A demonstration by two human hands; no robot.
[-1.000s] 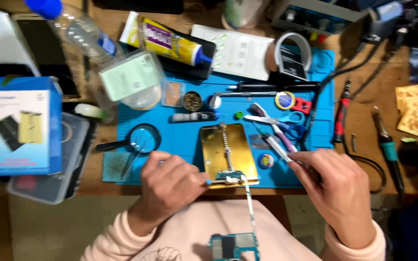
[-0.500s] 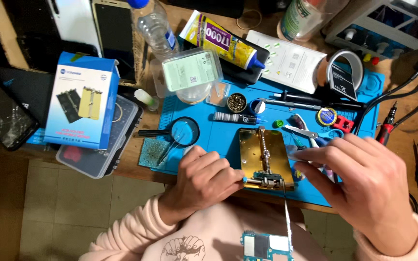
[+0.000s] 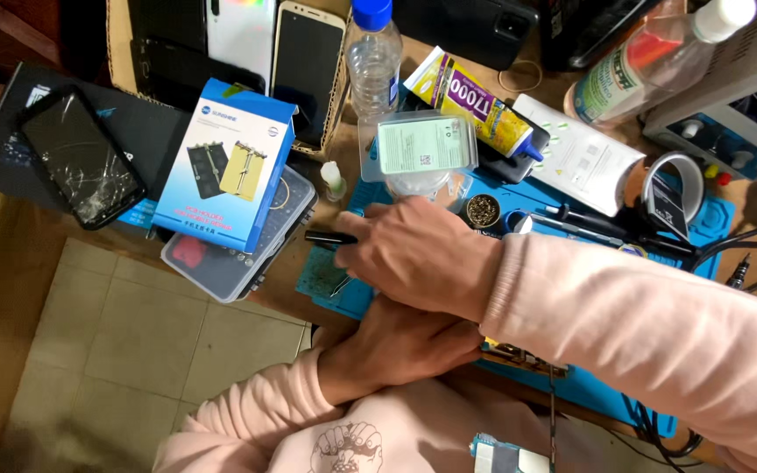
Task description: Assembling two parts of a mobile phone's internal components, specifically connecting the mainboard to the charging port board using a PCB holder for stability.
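The magnifying glass's black handle (image 3: 328, 237) pokes out leftward from under the right hand (image 3: 418, 254), over the blue work mat (image 3: 343, 293) at the bench edge. The right hand, reaching across the body, lies knuckles up over the lens with fingers curled; whether it grips anything cannot be told. The left hand (image 3: 396, 342) rests just beneath it, fingers hidden, grip unclear. Left of both sit 1 clear plastic case (image 3: 221, 263) and 1 blue box (image 3: 225, 166); beyond stands 1 water bottle (image 3: 372, 57).
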